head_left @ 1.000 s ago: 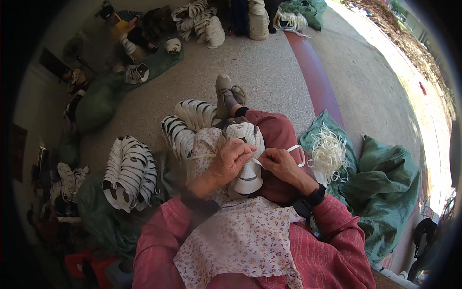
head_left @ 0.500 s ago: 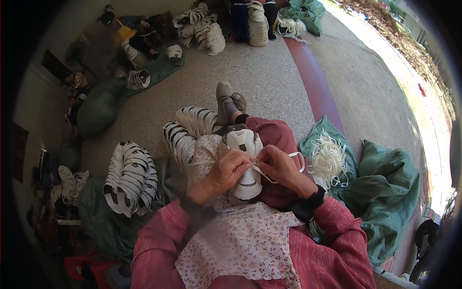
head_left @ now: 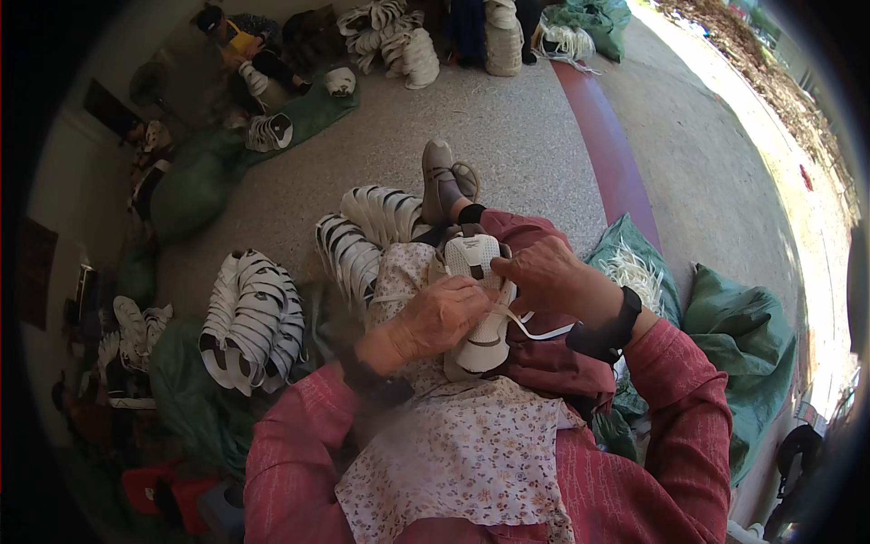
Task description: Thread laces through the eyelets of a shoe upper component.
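A white shoe upper (head_left: 478, 352) with mesh and grey-brown trim lies across my lap, toe end toward me. My left hand (head_left: 444, 315) is closed over its left side, fingertips pinched at the lace opening where a white shoelace (head_left: 542, 334) comes out and loops to the right. Higher on the upper's right side, my right hand (head_left: 550, 276) is closed, thumb and finger together by the edge of the tongue (head_left: 473, 249). What those right fingertips grip is too small to make out. A floral apron (head_left: 453, 453) covers my lap.
Stacked white-and-black shoe uppers (head_left: 254, 317) lie on green sacking at left. More stacked uppers (head_left: 349, 254) sit beyond my left knee. Loose white laces (head_left: 634, 276) rest on a green sack (head_left: 739, 349) at right. People with more uppers sit at the far left.
My right hand has moved up and away along the upper, off the spot where both hands met. My left hand stays at the lace opening. The view has shifted slightly.
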